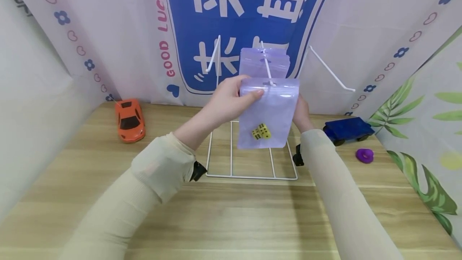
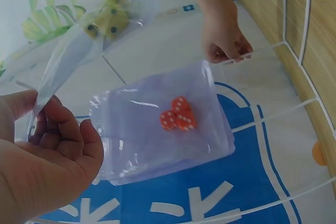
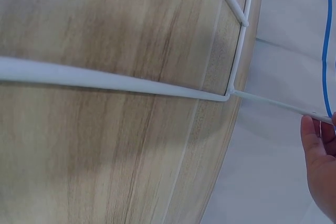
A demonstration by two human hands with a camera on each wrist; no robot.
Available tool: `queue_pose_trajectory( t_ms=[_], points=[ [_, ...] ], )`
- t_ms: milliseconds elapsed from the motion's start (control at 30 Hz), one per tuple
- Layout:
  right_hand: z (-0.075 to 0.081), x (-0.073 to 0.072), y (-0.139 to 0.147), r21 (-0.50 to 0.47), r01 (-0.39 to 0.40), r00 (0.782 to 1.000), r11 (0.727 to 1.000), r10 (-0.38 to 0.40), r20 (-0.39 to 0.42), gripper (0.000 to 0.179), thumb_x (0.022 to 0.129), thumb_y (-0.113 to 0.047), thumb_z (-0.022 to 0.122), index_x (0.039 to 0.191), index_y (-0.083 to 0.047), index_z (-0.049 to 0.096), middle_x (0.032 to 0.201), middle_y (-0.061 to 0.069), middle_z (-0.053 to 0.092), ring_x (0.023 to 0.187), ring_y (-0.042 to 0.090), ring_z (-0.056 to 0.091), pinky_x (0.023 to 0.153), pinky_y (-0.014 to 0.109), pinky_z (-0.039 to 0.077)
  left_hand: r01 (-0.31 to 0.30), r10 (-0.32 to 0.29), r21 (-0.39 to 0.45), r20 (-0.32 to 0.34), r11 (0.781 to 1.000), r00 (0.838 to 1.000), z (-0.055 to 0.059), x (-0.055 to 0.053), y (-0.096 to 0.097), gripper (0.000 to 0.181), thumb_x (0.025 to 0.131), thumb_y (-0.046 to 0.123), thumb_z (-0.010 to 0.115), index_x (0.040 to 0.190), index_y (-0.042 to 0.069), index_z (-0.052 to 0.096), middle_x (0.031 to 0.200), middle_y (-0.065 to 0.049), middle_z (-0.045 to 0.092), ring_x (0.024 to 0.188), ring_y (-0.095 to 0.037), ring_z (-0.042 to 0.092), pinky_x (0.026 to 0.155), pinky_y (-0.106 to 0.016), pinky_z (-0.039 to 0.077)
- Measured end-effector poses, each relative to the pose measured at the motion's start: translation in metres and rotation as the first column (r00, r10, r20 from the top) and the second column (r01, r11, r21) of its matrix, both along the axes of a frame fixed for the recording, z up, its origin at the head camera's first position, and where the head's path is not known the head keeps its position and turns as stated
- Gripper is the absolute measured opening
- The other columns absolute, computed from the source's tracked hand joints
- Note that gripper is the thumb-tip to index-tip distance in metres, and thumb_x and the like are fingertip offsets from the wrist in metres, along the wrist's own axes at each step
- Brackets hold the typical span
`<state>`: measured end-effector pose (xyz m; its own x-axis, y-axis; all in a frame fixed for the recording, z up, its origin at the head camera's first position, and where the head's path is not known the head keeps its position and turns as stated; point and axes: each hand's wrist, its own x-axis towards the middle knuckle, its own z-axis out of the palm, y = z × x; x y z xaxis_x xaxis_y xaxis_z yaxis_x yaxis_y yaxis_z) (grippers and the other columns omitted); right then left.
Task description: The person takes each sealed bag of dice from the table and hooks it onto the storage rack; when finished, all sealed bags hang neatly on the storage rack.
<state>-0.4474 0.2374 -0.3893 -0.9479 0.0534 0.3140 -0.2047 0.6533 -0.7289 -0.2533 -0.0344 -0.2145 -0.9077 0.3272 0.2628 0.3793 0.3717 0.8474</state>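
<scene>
A clear purple zip bag (image 1: 268, 107) with yellow dice (image 1: 261, 131) in it is at the front end of the middle prong (image 1: 267, 67) of a white wire rack (image 1: 252, 177). The prong's tip shows at the bag's hang hole. My left hand (image 1: 231, 97) pinches this bag near its upper left edge, thumb in front. Farther back on the same prong hang more purple bags (image 1: 249, 61); orange dice (image 2: 178, 114) show in one in the left wrist view. Partly hidden behind the front bag, my right hand (image 1: 302, 111) grips an upright wire (image 3: 278, 103) of the rack between thumb and fingers.
Two more prongs stick out, a left prong (image 1: 213, 53) and a right prong (image 1: 332, 68). An orange toy car (image 1: 130, 121) stands on the wooden table (image 1: 216, 220) at left. At right are a blue toy vehicle (image 1: 348, 129) and a small purple object (image 1: 365, 155). A printed cloth (image 1: 361, 19) hangs behind.
</scene>
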Motion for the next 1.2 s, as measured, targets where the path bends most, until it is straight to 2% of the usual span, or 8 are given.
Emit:
queue_pose_trajectory(
  t_ms=[67,167,267,433,600,733,967,1200],
  points=[
    [0.034,0.042,-0.022,0.069,0.013,1.0,0.998,-0.014,0.005,0.025,0.09,-0.007,0.047,0.111,0.007,0.047,0.109,0.028,0.053,0.105,0.042,0.049,0.089,0.044,0.04,-0.015,0.015,0.0,0.02,1.0,1.0,-0.002,-0.007,0.0,0.035,0.091,0.023,0.057,0.119,0.003,0.053,0.104,-0.01,0.06,0.089,-0.02,0.06,0.072,-0.032,0.051],
    [0.049,0.062,-0.032,0.073,0.01,1.0,0.997,-0.008,-0.027,0.011,0.086,0.001,0.046,0.094,0.009,0.045,0.093,0.026,0.053,0.091,0.04,0.051,0.075,0.034,0.043,-0.035,0.034,0.019,0.064,0.999,0.997,-0.004,-0.016,0.0,0.036,0.091,0.026,0.056,0.121,0.006,0.051,0.108,-0.009,0.06,0.095,-0.02,0.059,0.077,-0.033,0.05],
    [0.044,0.057,-0.03,0.057,0.004,0.999,0.998,-0.001,-0.052,0.004,0.084,0.004,0.047,0.084,0.005,0.043,0.084,0.019,0.051,0.083,0.034,0.051,0.07,0.032,0.042,-0.067,0.063,0.034,0.09,0.997,0.994,-0.005,-0.024,0.0,0.036,0.091,0.028,0.056,0.121,0.009,0.051,0.109,-0.007,0.059,0.098,-0.019,0.058,0.079,-0.034,0.049],
    [0.031,0.038,-0.021,0.028,0.007,0.999,1.0,-0.005,-0.044,0.006,0.083,0.005,0.048,0.086,0.004,0.043,0.087,0.02,0.052,0.085,0.034,0.051,0.078,0.042,0.043,-0.106,0.099,0.072,0.086,0.992,0.991,-0.005,-0.038,0.001,0.036,0.092,0.027,0.056,0.121,0.008,0.05,0.112,-0.009,0.058,0.1,-0.021,0.057,0.08,-0.036,0.049],
    [0.024,0.028,-0.016,-0.008,-0.012,0.999,1.0,0.011,-0.051,0.009,0.081,0.006,0.05,0.085,0.001,0.043,0.083,0.016,0.051,0.081,0.03,0.052,0.074,0.037,0.046,-0.128,0.119,0.102,0.087,0.986,0.989,-0.005,-0.047,0.002,0.038,0.091,0.026,0.057,0.123,0.008,0.05,0.115,-0.01,0.058,0.101,-0.023,0.058,0.079,-0.037,0.05],
    [0.027,0.031,-0.019,0.001,-0.007,1.0,1.0,0.007,-0.017,0.007,0.085,0.006,0.048,0.089,0.006,0.043,0.089,0.021,0.052,0.087,0.035,0.052,0.078,0.041,0.045,-0.134,0.128,0.112,0.058,0.985,0.99,-0.007,-0.054,0.003,0.035,0.091,0.024,0.056,0.121,0.005,0.051,0.116,-0.01,0.057,0.103,-0.022,0.057,0.084,-0.035,0.047],
    [0.031,0.035,-0.023,0.029,0.008,1.0,1.0,-0.008,-0.01,0.006,0.088,0.003,0.048,0.089,0.004,0.042,0.088,0.018,0.049,0.086,0.031,0.05,0.076,0.038,0.043,-0.134,0.135,0.127,-0.001,0.983,0.991,-0.007,-0.062,0.003,0.034,0.091,0.021,0.057,0.118,0.001,0.051,0.116,-0.013,0.056,0.103,-0.023,0.057,0.086,-0.033,0.046],
    [0.03,0.035,-0.022,0.025,0.015,1.0,1.0,-0.016,0.014,0.007,0.088,0.003,0.048,0.092,0.004,0.042,0.089,0.018,0.05,0.086,0.032,0.051,0.075,0.039,0.045,-0.153,0.15,-0.061,-0.049,0.986,0.987,-0.016,-0.062,-0.018,0.031,0.092,0.02,0.055,0.116,0.001,0.05,0.11,-0.012,0.056,0.1,-0.021,0.053,0.085,-0.031,0.044]
  ],
)
